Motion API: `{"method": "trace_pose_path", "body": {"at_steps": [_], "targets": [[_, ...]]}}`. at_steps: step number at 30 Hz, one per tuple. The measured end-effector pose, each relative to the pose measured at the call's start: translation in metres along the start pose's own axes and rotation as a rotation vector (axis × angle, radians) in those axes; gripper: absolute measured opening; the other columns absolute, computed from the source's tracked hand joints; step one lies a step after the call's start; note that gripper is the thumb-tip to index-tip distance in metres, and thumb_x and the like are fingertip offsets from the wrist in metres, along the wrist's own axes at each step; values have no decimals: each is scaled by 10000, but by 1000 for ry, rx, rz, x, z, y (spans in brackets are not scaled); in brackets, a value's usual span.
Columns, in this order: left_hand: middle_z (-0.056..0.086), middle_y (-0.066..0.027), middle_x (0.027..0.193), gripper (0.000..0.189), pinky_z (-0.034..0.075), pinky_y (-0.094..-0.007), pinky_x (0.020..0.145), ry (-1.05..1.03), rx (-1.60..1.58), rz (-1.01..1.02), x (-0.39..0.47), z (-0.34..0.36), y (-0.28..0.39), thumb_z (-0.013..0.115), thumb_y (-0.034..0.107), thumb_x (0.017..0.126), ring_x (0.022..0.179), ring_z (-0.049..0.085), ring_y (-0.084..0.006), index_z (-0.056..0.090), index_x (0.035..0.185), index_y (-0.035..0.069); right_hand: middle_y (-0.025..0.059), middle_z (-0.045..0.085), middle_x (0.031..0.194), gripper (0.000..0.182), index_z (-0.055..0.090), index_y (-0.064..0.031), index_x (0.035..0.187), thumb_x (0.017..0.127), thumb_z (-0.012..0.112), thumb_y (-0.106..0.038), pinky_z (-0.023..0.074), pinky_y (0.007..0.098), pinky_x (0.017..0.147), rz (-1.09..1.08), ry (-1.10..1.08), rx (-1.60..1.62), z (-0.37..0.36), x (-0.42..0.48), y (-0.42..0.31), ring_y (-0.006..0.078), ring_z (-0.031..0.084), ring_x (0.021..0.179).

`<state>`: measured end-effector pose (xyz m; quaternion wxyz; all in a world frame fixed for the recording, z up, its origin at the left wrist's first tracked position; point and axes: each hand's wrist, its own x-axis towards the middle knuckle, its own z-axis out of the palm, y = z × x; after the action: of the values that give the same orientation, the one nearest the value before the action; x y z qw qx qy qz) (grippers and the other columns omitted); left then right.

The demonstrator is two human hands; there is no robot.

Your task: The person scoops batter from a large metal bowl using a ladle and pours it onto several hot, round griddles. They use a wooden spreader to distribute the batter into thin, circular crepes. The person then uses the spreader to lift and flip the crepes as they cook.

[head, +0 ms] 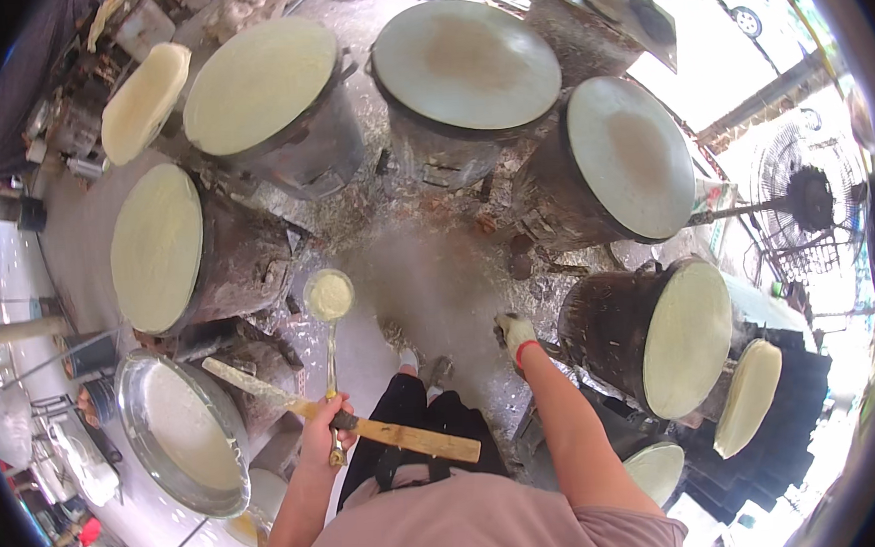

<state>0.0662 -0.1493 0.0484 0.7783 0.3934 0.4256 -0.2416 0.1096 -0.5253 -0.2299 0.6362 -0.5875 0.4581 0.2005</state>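
Note:
My left hand is closed around a long-handled metal ladle and a wooden batter spreader, which cross in its grip. Pale batter fills the ladle's bowl. My right hand wears a soiled work glove and a red band at the wrist. It hangs over the floor, left of a barrel stove; its fingers look partly curled, and I cannot tell whether they hold anything. Left of my left hand stands a metal basin of whitish batter. Pale, thin sheets cover the left griddle, upper-left griddle and right griddle.
Two griddles, the top one and the upper-right one, show bare metal with brownish centres. Stacked flatbreads lie at upper left and right. Another pale-topped round is at lower right. A pedestal fan stands far right.

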Motion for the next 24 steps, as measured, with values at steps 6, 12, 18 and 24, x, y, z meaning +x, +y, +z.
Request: {"method": "trace_pose_path", "body": {"at_steps": [6,12,18,24], "targets": [[546,-18,712,187,326,-218,338,70,-154,-70,47,-42,17,571,221,909,405,410,-68,515,1004,69,31,561,615,157,611,-46,835,809,630,-200,350,284,386,-48,-45,-220,99,9,-86,130,476,440],[520,-6,707,188,327,-217,340,138,-211,-94,71,-53,34,563,221,913,402,395,-61,514,1022,76,17,531,564,204,610,-54,731,816,634,-239,326,292,388,-208,-18,-375,165,84,-152,126,442,420],[517,-8,713,188,326,-214,339,275,-302,-170,97,-57,36,556,215,914,404,396,-61,518,1037,78,38,558,594,364,632,-43,682,853,576,-358,357,292,480,-263,38,-420,217,189,-218,137,466,493],[524,-12,721,183,330,-217,334,341,-417,-174,115,-47,32,543,196,914,408,404,-68,521,1049,75,5,552,599,203,659,-63,743,821,707,-244,333,304,441,-307,167,-314,214,276,-232,119,443,485]]}}
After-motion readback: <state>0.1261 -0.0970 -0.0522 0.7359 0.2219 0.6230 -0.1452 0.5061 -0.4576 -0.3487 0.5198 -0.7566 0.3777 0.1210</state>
